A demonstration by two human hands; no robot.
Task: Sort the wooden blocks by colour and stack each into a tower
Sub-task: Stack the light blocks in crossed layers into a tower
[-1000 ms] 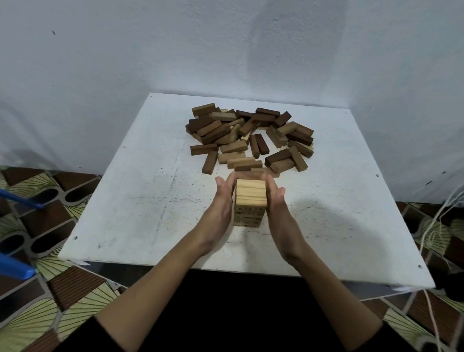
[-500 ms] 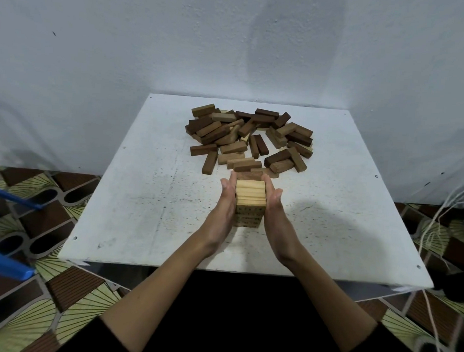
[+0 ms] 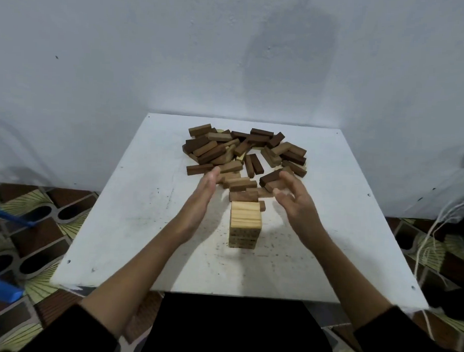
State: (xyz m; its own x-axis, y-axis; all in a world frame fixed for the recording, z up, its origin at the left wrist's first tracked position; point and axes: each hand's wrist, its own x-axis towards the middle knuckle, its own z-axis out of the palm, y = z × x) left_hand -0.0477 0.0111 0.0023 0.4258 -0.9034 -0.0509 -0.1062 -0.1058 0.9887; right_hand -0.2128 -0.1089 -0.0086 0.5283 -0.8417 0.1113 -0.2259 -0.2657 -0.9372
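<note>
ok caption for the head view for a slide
Both open hands flank a light block tower; mixed pile behind.

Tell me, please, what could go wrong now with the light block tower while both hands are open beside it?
The short tower of light wooden blocks stands free, close between the left hand and right hand; a reach toward the pile could knock it. The loose pile of brown wooden blocks lies right behind it, so a dragged block might bump its base. Similar brown shades could be missorted.

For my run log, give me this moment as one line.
left hand: open, off tower | right hand: open, off tower | tower: light, upright | pile: unsorted
</note>
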